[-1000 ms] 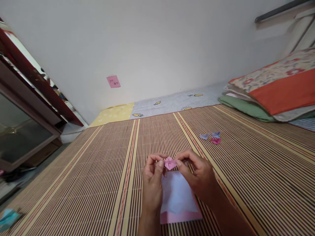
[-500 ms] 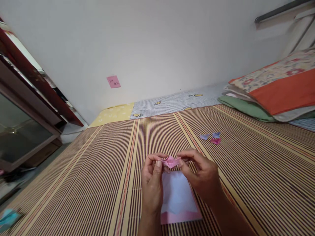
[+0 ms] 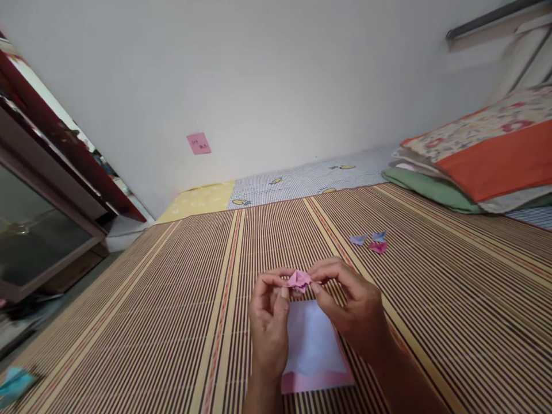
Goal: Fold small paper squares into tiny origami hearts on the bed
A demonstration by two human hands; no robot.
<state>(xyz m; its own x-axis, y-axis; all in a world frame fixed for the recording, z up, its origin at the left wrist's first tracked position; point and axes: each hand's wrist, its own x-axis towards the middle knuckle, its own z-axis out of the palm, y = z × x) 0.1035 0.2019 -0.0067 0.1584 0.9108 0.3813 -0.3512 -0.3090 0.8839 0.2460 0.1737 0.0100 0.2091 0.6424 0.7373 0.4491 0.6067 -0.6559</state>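
Note:
A small pink folded paper piece (image 3: pixel 299 280) is pinched between both hands above the striped mat. My left hand (image 3: pixel 270 316) grips its left end between thumb and fingers. My right hand (image 3: pixel 353 302) holds the right end in the same kind of pinch. Below them lies a stack of paper sheets (image 3: pixel 314 339), pale bluish white on top with a pink strip at the near edge. Further off to the right, two bluish folded papers (image 3: pixel 358 239) and a magenta folded paper (image 3: pixel 378 247) rest close together on the mat.
The striped mat (image 3: pixel 172 310) covers the bed up to a patterned sheet (image 3: pixel 293 179) along the wall. Stacked bedding with an orange and floral cover (image 3: pixel 500 155) sits at the right. A pink note (image 3: pixel 199 143) sticks to the wall. Something turquoise (image 3: pixel 16 384) lies at lower left.
The pink folded paper has turned in my fingers; its ends look drawn in and it appears more compact. My hands have shifted slightly, and the papers on the mat are unmoved.

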